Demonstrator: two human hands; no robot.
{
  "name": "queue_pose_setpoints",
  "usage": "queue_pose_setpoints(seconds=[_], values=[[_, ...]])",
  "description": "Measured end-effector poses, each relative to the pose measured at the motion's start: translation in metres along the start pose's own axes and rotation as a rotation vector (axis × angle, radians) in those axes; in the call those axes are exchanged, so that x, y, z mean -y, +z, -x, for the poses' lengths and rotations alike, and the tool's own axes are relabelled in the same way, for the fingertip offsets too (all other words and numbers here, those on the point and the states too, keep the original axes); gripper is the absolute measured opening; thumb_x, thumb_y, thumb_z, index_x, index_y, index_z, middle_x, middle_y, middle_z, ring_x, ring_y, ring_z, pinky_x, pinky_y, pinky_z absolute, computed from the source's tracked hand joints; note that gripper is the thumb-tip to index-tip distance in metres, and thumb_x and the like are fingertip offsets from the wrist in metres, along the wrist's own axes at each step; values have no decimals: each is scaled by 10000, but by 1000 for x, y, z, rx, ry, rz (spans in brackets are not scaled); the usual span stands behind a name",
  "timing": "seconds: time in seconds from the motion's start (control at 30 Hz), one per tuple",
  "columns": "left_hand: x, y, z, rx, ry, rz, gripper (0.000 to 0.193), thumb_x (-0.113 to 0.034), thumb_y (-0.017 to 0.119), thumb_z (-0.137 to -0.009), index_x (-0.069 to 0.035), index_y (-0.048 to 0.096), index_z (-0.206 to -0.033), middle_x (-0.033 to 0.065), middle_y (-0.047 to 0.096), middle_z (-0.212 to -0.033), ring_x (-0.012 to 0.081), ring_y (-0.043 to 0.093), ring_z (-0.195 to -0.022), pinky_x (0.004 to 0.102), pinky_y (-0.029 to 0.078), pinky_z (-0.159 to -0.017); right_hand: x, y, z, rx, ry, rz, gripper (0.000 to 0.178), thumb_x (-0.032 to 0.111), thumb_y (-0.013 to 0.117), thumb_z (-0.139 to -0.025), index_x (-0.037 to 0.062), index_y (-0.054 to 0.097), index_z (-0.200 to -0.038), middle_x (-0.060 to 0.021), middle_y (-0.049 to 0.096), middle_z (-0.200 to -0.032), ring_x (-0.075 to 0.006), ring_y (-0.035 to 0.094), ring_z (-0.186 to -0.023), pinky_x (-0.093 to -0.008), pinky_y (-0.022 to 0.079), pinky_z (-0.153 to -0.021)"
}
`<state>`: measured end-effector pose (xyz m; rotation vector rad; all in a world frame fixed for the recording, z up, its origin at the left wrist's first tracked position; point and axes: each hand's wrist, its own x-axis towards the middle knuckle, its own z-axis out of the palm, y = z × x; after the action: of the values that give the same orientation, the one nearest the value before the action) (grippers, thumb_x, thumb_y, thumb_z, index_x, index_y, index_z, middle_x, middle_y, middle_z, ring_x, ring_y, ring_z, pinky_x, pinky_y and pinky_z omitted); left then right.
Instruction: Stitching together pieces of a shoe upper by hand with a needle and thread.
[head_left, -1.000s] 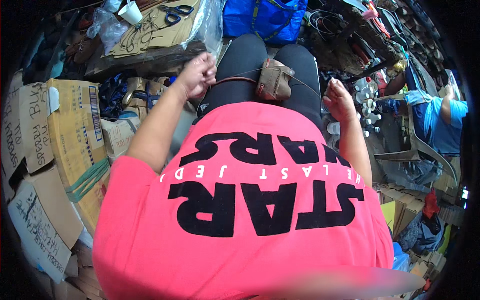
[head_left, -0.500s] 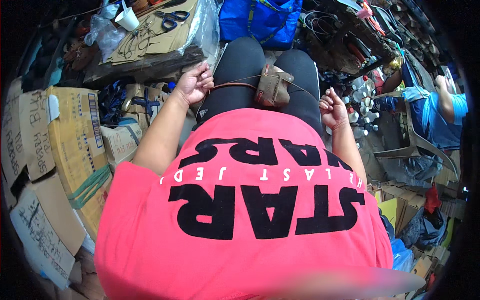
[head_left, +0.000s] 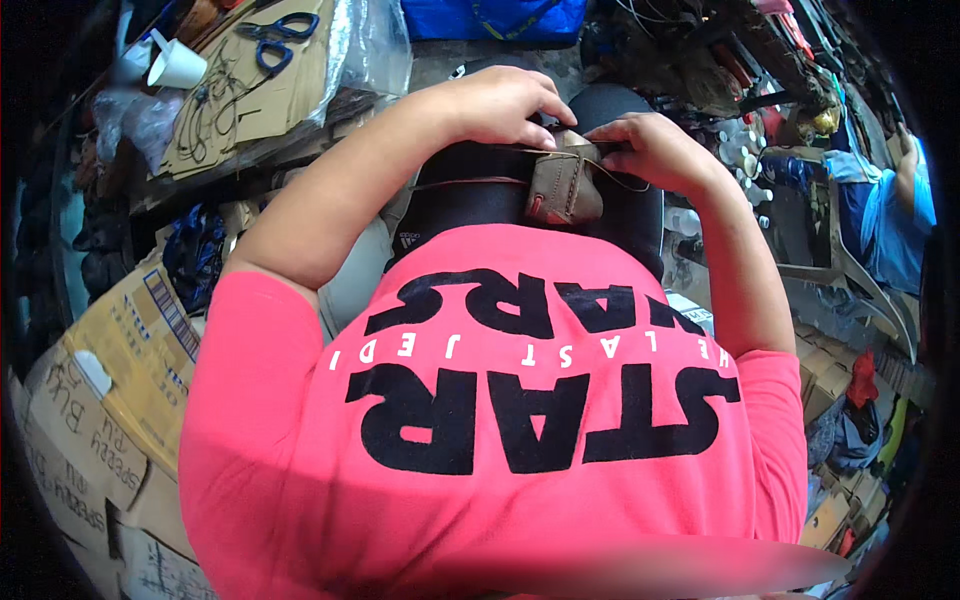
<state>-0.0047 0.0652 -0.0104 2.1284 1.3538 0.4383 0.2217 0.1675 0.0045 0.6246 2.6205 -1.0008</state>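
Observation:
A brown stitched leather piece [head_left: 568,190], boxy like a small pouch or a shoe part, rests on my black-clad thighs. A thin band [head_left: 465,183] runs across my left thigh up to it. My left hand [head_left: 505,108] curls over its far left edge, fingertips pressed on it. From the right, my right hand [head_left: 655,150] closes thumb and finger at its far right edge; what they pinch is too small to make out. Beneath that hand hangs a loop of thin thread [head_left: 628,186] beside the leather.
A low bench at far left carries blue-handled scissors [head_left: 272,45], cardboard sheets [head_left: 255,110] and a white cup [head_left: 178,64]. Cardboard boxes [head_left: 130,340] crowd the left. Ahead lies a blue bag [head_left: 495,20]. Small bottles [head_left: 735,150] stand at right, near another person's blue-clothed arm [head_left: 905,165].
Both hands have come in from wide apart to meet at the leather piece. The thread stretched out to each side before is now mostly slack or hidden. My view has shifted slightly.

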Motion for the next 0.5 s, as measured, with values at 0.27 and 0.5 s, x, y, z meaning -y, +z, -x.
queue_pose_setpoints(seconds=[0.27, 0.5], values=[[0, 1, -43, 324, -14, 57, 471, -185, 764, -696, -109, 657, -1149, 119, 662, -1084, 322, 625, -1004, 389, 486, -872, -7, 31, 10, -346, -3, -5, 224, 133, 750, -698, -3, 627, -827, -141, 589, -749, -329, 606, -744, -398, 458, -644], [8, 23, -52, 197, 83, 194, 377, -107, 804, -623, -56, 643, -960, 105, 638, -975, 299, 608, -941, 380, 480, -812, -13, 43, 22, -423, 43, -30, 257, 155, 742, -730, 53, 666, -953, -139, 598, -823, -342, 605, -776, -407, 471, -675]])
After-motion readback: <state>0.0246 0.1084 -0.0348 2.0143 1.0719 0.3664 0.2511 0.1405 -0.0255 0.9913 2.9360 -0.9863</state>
